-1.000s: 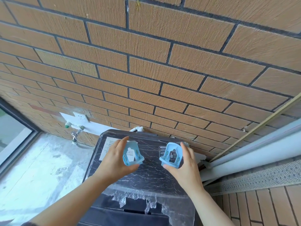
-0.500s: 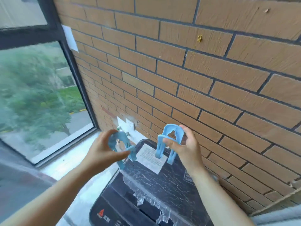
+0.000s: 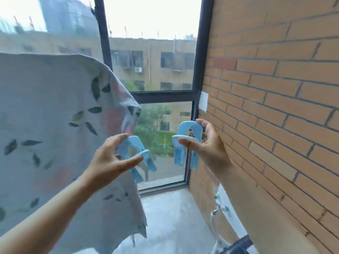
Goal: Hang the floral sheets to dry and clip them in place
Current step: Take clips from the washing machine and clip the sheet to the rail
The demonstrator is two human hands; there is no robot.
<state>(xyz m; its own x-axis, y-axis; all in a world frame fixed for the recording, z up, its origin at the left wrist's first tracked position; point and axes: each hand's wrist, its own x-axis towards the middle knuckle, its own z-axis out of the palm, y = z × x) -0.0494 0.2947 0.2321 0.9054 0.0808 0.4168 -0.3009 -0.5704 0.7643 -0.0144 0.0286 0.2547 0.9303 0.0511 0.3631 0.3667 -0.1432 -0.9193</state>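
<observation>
1. Your left hand (image 3: 108, 162) pinches the left clip (image 3: 124, 143) between thumb and fingertips. Your right hand (image 3: 207, 143) grips the right clip (image 3: 178, 154) the same way, with its legs pointing down.
2. The floral sheet (image 3: 55, 125) hangs at your left, draped over a support that its top fold hides. Its right edge falls just beside your left hand. Both clips are in the air between the sheet and the brick wall (image 3: 275, 107), and neither touches the fabric.
3. The step in hand looks like clipping, so raise the left clip to the top fold near that right edge.
4. Spread the legs fully and straddle both layers and the support beneath, then push down until the clip seats.
5. Smooth the fold first, because bunched fabric may let the clip ride up.
6. Hold the right clip back for a spot farther along the fold.
</observation>
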